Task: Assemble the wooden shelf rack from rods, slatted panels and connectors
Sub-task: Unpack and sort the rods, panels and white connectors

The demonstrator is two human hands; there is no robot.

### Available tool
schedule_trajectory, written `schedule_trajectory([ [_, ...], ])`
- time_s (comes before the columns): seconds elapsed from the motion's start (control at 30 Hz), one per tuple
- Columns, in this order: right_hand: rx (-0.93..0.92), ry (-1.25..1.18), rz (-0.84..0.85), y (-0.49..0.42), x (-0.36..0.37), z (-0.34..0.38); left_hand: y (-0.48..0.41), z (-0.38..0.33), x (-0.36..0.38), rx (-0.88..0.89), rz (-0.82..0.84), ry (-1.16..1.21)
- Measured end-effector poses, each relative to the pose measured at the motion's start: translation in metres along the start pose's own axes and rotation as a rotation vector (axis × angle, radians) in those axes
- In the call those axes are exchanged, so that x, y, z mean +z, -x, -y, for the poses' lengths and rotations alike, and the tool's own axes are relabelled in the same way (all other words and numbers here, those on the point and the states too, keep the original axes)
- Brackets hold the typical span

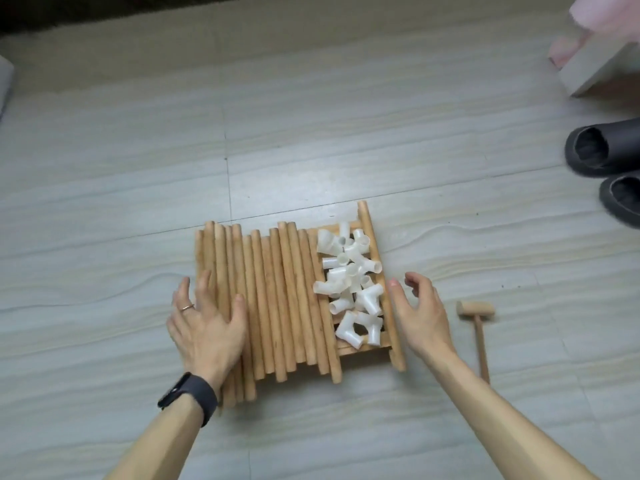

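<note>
On the pale tiled floor (311,133), the left hand (207,327) lies flat, fingers straight, on round light wooden rods (277,299) piled on a slatted wooden panel (394,341). Beside them are heaped white plastic tube connectors (353,285). The right hand (419,313) hovers at the panel's edge, fingers loosely curled, empty; a small wooden mallet (480,334) lies beyond.

Matt wooden rods (277,299) under left hand (204,323), smooth white plastic connectors (349,289) beside, bare wood mallet (476,317), smooth grey floor (311,133)
</note>
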State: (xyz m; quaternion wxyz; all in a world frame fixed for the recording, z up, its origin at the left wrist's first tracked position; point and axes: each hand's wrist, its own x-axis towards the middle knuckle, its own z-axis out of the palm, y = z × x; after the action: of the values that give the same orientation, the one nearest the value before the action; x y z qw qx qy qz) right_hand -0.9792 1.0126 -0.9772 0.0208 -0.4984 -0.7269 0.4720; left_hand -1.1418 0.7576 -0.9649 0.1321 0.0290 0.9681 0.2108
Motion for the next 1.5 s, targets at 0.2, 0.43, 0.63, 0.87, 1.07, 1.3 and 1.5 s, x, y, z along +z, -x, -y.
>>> schedule_trajectory([
  [0.2,0.13,-0.151,0.288,-0.035,0.034,0.018,-0.022,0.048,-0.021,-0.365,0.386,0.594],
  [0.43,0.075,-0.226,0.269,-0.014,0.032,0.02,-0.012,0.062,0.002,-0.263,0.365,0.708],
  [0.63,0.087,-0.178,0.276,0.022,0.002,0.005,0.034,0.067,0.013,-0.249,0.408,0.768],
  [0.87,0.18,-0.061,0.172,0.042,-0.011,-0.023,0.072,0.059,0.019,-0.249,0.42,0.698],
  [1.07,-0.456,0.556,-0.272,0.077,0.004,0.008,0.08,0.033,0.011,-0.028,0.066,0.046],
  [1.3,-0.367,1.208,0.088,0.076,0.04,0.052,0.076,0.013,-0.002,0.074,0.138,-0.276],
  [1.5,-0.256,1.289,0.201,0.056,0.051,0.074,0.071,0.014,-0.003,0.039,0.189,-0.215],
])
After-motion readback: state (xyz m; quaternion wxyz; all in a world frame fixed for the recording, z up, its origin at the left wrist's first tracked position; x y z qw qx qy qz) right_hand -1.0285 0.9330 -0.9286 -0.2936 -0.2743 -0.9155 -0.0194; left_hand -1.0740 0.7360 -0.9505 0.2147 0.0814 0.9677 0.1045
